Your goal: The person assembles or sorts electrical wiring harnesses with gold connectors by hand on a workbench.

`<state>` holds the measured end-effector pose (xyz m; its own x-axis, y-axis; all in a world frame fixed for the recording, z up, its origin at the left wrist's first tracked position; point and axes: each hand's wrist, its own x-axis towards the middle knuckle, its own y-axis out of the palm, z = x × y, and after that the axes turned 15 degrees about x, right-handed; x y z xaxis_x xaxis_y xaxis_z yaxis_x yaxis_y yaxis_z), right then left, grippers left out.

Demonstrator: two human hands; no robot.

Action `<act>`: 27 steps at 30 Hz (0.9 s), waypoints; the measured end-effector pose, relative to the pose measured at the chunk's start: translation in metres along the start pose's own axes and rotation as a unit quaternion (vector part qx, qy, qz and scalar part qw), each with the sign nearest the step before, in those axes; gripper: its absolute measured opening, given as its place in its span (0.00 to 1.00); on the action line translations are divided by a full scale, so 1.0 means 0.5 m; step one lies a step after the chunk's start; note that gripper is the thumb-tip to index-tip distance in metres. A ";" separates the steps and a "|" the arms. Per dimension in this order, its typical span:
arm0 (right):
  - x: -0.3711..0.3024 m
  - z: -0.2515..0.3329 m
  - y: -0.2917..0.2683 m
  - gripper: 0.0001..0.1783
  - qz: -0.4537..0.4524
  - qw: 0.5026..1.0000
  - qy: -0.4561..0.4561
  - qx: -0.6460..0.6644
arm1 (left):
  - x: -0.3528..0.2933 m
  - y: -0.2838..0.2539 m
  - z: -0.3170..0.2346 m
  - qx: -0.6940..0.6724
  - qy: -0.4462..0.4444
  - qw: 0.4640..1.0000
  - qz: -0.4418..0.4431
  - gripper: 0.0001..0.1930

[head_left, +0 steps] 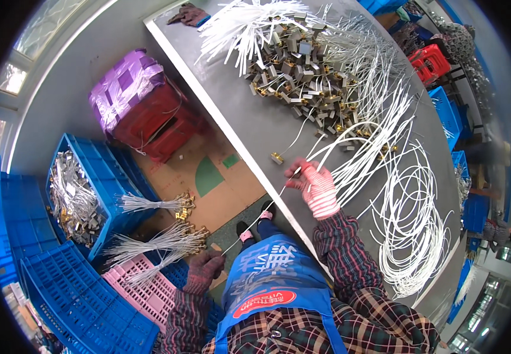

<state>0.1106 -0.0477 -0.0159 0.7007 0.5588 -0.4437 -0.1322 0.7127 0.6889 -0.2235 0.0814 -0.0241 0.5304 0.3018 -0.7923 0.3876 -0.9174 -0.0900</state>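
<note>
My left hand [204,271], in a dark maroon glove, is closed on a white wire [247,229] beside the table. That wire rises over the table's edge to my right hand [315,187], in a red-and-white striped glove, which pinches it above the tabletop. Just beyond the right fingertips lies a small grey block with a brass-coloured fitting [276,158], its thin lead running back toward the heap. The heap of similar grey blocks [302,71] spreads across the far part of the table. Long white wires [412,236] lie in loose loops to the right of my right hand.
The grey table [232,106] has a pale raised edge. At left stand a blue crate [110,183] of wired parts, a pink basket [149,283] under wire bundles [167,245], and a blue basket [84,301]. Red stools [161,130] with purple wrapping stand behind. A dark glove [188,15] lies far left.
</note>
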 end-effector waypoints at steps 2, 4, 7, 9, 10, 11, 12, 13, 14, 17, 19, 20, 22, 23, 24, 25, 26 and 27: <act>0.014 0.037 -0.003 0.14 -0.010 0.997 -0.068 -0.022 | 0.011 0.010 0.002 -0.041 -0.013 0.999 -0.002 0.10; 0.023 0.072 0.000 0.15 -0.023 0.993 -0.107 -0.039 | 0.012 0.006 0.014 -0.054 -0.024 0.998 0.007 0.10; 0.031 0.096 -0.001 0.16 -0.038 0.988 -0.143 -0.047 | 0.021 -0.009 0.024 -0.070 -0.039 0.997 0.016 0.11; 0.037 0.105 -0.004 0.16 -0.046 0.985 -0.158 -0.049 | 0.024 -0.007 0.019 -0.075 -0.042 0.996 0.019 0.11; 0.040 0.108 -0.007 0.16 -0.047 0.985 -0.158 -0.044 | 0.023 -0.006 0.012 -0.075 -0.050 0.996 0.007 0.11; 0.043 0.110 -0.008 0.16 -0.046 0.986 -0.156 -0.039 | 0.022 -0.005 0.007 -0.075 -0.057 0.996 -0.005 0.11; 0.045 0.111 -0.011 0.16 -0.052 0.986 -0.152 -0.030 | 0.023 -0.005 0.008 -0.075 -0.058 0.995 -0.004 0.11; 0.045 0.111 -0.013 0.16 -0.053 0.986 -0.153 -0.031 | 0.025 -0.005 0.011 -0.080 -0.059 0.995 -0.002 0.11; 0.045 0.110 -0.014 0.16 -0.052 0.986 -0.153 -0.026 | 0.027 -0.006 0.013 -0.085 -0.060 0.995 0.000 0.11; 0.045 0.108 -0.014 0.16 -0.055 0.987 -0.152 -0.020 | 0.024 -0.002 0.011 -0.077 -0.056 0.995 -0.003 0.11; 0.044 0.106 -0.014 0.16 -0.058 0.987 -0.149 -0.019 | 0.027 -0.004 0.023 -0.084 -0.056 0.995 0.004 0.11; 0.045 0.104 -0.016 0.16 -0.058 0.988 -0.142 -0.019 | 0.028 -0.005 0.027 -0.091 -0.056 0.994 0.011 0.12; 0.042 0.099 -0.022 0.17 -0.058 0.989 -0.135 -0.019 | 0.026 -0.005 0.026 -0.077 -0.053 0.995 0.016 0.13; 0.037 0.090 -0.029 0.18 -0.045 0.994 -0.101 -0.008 | 0.023 -0.004 0.024 -0.064 -0.050 0.997 0.020 0.13; 0.030 0.080 -0.038 0.19 -0.032 0.997 -0.067 0.003 | 0.022 0.000 0.019 -0.065 -0.050 0.996 0.019 0.13; 0.019 0.061 -0.046 0.19 -0.031 0.997 -0.066 0.002 | 0.025 0.007 0.009 -0.067 -0.054 0.996 0.034 0.13; 0.004 0.031 -0.051 0.19 -0.009 0.999 -0.033 0.007 | 0.028 0.014 -0.004 -0.070 -0.057 0.995 0.050 0.14; -0.017 0.003 -0.051 0.20 0.013 1.000 -0.001 0.011 | 0.035 0.028 -0.023 -0.070 -0.058 0.995 0.049 0.14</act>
<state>0.1091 -0.0712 -0.0289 0.6988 0.5755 -0.4247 -0.1338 0.6885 0.7128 -0.2004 0.0768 -0.0322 0.4835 0.1729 -0.8581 0.4443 -0.8931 0.0703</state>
